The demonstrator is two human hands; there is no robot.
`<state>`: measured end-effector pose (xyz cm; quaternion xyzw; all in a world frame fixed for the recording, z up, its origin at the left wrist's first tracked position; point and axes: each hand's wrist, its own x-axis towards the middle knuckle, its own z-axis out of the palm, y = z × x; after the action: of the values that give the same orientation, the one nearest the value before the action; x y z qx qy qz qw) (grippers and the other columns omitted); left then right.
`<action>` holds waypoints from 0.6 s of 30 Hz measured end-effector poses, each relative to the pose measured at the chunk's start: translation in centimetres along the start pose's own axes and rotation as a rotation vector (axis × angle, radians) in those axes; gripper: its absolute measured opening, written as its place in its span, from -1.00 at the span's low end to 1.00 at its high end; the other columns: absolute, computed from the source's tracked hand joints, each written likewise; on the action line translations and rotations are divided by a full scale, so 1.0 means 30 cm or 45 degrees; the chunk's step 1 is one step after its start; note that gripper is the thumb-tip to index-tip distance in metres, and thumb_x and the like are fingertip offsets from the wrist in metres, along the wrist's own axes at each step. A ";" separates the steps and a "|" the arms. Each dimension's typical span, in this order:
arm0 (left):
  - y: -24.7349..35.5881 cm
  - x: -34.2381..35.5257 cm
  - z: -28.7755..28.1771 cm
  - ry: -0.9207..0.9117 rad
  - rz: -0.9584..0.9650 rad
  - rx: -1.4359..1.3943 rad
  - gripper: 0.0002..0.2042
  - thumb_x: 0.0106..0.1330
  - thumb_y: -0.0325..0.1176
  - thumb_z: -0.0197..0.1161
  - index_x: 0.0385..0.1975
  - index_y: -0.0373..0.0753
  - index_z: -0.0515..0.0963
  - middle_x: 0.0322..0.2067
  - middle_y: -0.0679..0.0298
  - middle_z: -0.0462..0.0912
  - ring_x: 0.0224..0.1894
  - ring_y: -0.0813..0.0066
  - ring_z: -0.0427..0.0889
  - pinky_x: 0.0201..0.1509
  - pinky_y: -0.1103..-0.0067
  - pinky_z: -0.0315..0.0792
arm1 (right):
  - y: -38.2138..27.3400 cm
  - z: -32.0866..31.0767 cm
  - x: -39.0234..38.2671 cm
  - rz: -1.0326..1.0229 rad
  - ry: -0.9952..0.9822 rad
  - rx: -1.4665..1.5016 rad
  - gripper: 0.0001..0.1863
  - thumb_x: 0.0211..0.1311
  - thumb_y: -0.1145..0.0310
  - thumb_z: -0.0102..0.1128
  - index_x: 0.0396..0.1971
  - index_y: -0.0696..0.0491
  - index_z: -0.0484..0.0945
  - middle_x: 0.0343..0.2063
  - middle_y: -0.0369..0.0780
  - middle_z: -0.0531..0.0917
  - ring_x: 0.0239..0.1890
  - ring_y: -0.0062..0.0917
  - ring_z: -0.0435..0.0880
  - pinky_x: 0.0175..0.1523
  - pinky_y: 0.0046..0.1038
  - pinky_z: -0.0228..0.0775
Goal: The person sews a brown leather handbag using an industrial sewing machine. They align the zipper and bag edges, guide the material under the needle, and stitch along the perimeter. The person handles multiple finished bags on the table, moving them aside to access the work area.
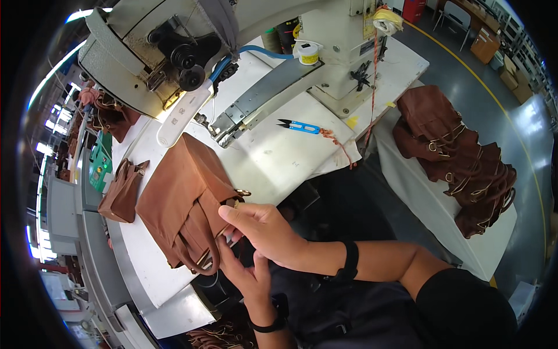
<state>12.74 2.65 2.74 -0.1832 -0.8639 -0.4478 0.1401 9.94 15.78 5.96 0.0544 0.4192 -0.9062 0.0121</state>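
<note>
A brown leather handbag (174,192) with looped handles and brass-coloured hardware lies on the white work table (137,267), just below the needle area of the sewing machine (250,107). My right hand (256,227) pinches the bag's right edge, thumb on top beside a metal clasp. Below it, my left hand (247,273) reaches up to the same edge, its fingertips gripping there and partly hidden by the bag and my right hand. Blue thread snips (308,128) with orange thread lie to the right of the bag.
A smaller brown bag (119,198) stands at the left. A pile of brown bags (442,145) covers a side table on the right. A small white tub (308,57) sits on the machine. More brown bags (110,116) are at the back left. A chair (446,22) is far back.
</note>
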 end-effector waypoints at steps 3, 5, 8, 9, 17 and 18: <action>-0.044 0.066 0.032 0.064 -0.244 -0.316 -0.22 0.63 0.25 -0.36 0.29 -0.45 0.40 0.14 0.05 0.58 0.19 0.28 0.55 0.28 0.44 0.38 | -0.062 -0.003 -0.002 0.190 -0.070 0.357 -0.68 0.51 0.14 0.26 -0.34 0.09 0.61 -0.38 -0.26 0.69 -0.32 -0.66 0.63 -0.12 -0.57 0.51; -0.036 0.112 0.060 0.219 -0.346 -0.402 -0.23 0.63 0.25 -0.35 0.21 -0.44 0.47 0.05 0.09 0.63 0.10 0.34 0.60 0.17 0.48 0.43 | -0.053 0.000 0.011 0.284 -0.081 0.555 -0.71 0.48 0.14 0.29 -0.32 0.07 0.62 -0.37 -0.27 0.69 -0.33 -0.65 0.64 -0.13 -0.56 0.51; -0.018 0.183 0.053 0.328 -0.633 -0.673 -0.32 0.63 0.22 -0.23 -0.02 -0.36 0.60 -0.26 0.21 0.72 -0.36 0.52 0.66 -0.36 0.67 0.51 | -0.030 -0.016 0.008 0.385 -0.100 0.599 -0.75 0.43 0.14 0.35 -0.27 0.03 0.65 -0.33 -0.30 0.71 -0.30 -0.65 0.66 -0.13 -0.53 0.51; 0.000 0.207 0.046 0.352 -0.744 -0.863 -0.39 0.62 0.17 -0.14 -0.06 -0.35 0.61 -0.29 0.22 0.73 -0.40 0.52 0.66 -0.39 0.67 0.53 | -0.020 -0.013 0.005 0.397 -0.095 0.582 -0.75 0.43 0.14 0.36 -0.27 0.03 0.65 -0.32 -0.31 0.71 -0.29 -0.65 0.66 -0.13 -0.52 0.51; -0.060 0.298 -0.027 0.111 -0.919 -1.103 -0.47 0.49 0.13 0.22 0.05 -0.29 0.61 -0.24 0.22 0.74 -0.38 0.49 0.71 -0.47 0.75 0.48 | 0.098 0.017 0.045 0.282 0.125 0.790 -0.72 0.46 0.09 0.30 -0.09 -0.01 0.67 -0.20 -0.34 0.69 -0.19 -0.60 0.67 -0.10 -0.51 0.52; -0.077 0.313 -0.065 0.018 -0.994 -0.998 -0.43 0.48 0.18 0.20 0.05 -0.31 0.61 -0.21 0.19 0.74 -0.34 0.51 0.70 -0.45 0.79 0.45 | 0.144 0.019 0.069 0.259 0.054 0.853 -0.69 0.44 0.07 0.31 -0.06 -0.02 0.68 -0.22 -0.37 0.66 -0.22 -0.63 0.63 -0.07 -0.52 0.50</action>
<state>3.48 1.61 5.98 0.1152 -0.6354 -0.7557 -0.1093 8.11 12.60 2.83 0.1155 0.0910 -0.9863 0.0751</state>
